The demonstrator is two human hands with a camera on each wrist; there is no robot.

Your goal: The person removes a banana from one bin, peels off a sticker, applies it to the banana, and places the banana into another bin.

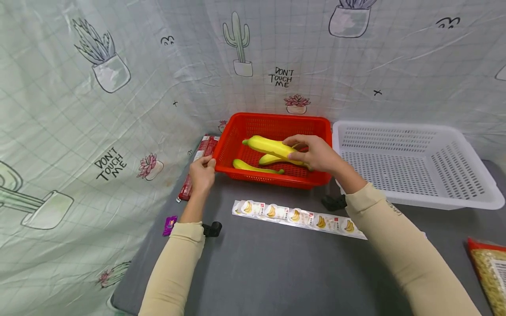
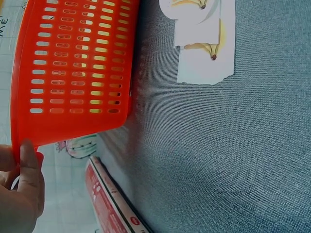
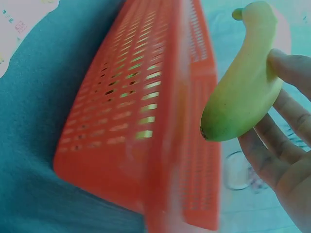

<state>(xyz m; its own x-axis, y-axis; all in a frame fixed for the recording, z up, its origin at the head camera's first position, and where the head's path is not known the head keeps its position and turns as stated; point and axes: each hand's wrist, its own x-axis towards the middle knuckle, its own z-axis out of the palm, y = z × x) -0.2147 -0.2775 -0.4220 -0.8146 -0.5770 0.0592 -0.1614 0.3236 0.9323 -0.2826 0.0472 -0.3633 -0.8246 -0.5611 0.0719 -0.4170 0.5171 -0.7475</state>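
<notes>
My right hand (image 1: 317, 152) holds a yellow banana (image 1: 262, 144) over the red basket (image 1: 272, 177), thumb on one side and fingers on the other. In the right wrist view the held banana (image 3: 243, 82) shows a green-tinged end. Beneath it in the basket lies another banana (image 1: 269, 159), partly hidden by the held one, and a greener-ended banana (image 1: 253, 166) rests along the near side. My left hand (image 1: 202, 174) pinches the basket's near left corner. The left wrist view shows those fingers (image 2: 29, 167) on the red rim.
A white basket (image 1: 395, 197) stands to the right of the red one. In front lies a paper strip of banana labels (image 1: 294, 216). Red packages (image 1: 191, 175) and a purple wrapper (image 1: 169, 225) sit at the left, a red-topped bag (image 1: 488, 263) at the right. A printed curtain (image 1: 178, 66) hangs behind.
</notes>
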